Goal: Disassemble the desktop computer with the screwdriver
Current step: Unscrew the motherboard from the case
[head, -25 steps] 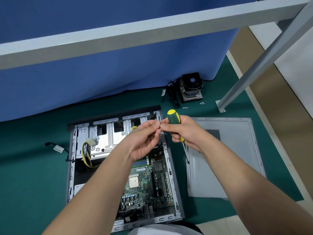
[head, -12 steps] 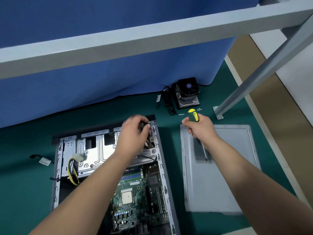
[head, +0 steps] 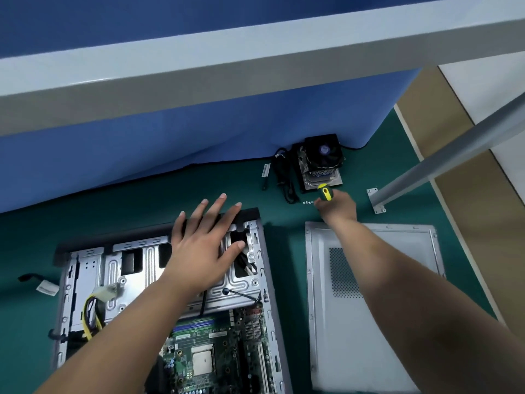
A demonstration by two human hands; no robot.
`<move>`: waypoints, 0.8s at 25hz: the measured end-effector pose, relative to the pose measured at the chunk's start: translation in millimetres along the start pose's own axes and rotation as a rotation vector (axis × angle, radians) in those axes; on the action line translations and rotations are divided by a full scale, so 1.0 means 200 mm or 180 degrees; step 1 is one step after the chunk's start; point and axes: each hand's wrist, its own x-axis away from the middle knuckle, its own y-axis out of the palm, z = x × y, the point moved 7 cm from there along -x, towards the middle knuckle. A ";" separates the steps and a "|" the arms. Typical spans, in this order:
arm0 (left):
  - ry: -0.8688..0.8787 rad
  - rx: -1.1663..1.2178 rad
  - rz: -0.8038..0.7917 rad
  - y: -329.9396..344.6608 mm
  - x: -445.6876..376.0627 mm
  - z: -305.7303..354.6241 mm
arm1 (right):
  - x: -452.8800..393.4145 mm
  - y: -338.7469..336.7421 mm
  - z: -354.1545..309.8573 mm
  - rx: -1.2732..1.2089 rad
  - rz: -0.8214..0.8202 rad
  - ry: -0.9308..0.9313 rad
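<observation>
The opened desktop case lies flat on the green mat, its metal drive cage at the far end and the motherboard nearer me. My left hand rests flat with straight, spread fingers on the cage's far right corner. My right hand is stretched out past the case and grips the yellow-and-green screwdriver, its fingertips down on the mat beside a short row of small screws. The screwdriver's shaft is hidden by the hand.
The removed grey side panel lies right of the case. A CPU cooler with fan and black cables sit at the far edge by the blue curtain. A metal frame leg with foot plate stands at the right. A loose cable lies left.
My hands parted from above the case. The right hand carried the screwdriver away to the screws near the cooler. The left hand opened and settled flat on the drive cage.
</observation>
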 end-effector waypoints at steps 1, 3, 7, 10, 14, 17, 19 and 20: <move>0.0008 -0.0004 0.0031 0.00 0.00 0.00 | -0.01 0.02 0.01 0.0008 0.0036 0.0024; 0.0010 -0.0062 0.0064 0.00 0.00 0.00 | -0.02 0.04 0.04 -0.0038 0.0134 0.0120; 0.0007 -0.0115 0.0064 0.01 0.01 0.00 | -0.03 0.06 0.06 -0.0048 0.0192 0.0202; -0.0014 -0.0132 0.0032 0.00 0.00 0.01 | -0.01 0.03 0.05 -0.0038 0.0137 0.0203; -0.0031 -0.0044 -0.0100 -0.01 0.00 0.01 | 0.15 -0.10 0.01 -0.0514 0.0164 0.0146; 0.0047 0.0168 -0.0358 -0.02 0.00 0.01 | 0.36 -0.20 -0.01 -0.0856 0.0065 -0.0110; 0.0127 0.0295 -0.0497 -0.04 0.02 0.01 | 0.53 -0.28 -0.03 -0.0815 0.0075 -0.0481; 0.0145 0.0369 -0.0474 -0.06 0.04 0.01 | 0.62 -0.33 -0.04 -0.0691 0.0158 -0.0711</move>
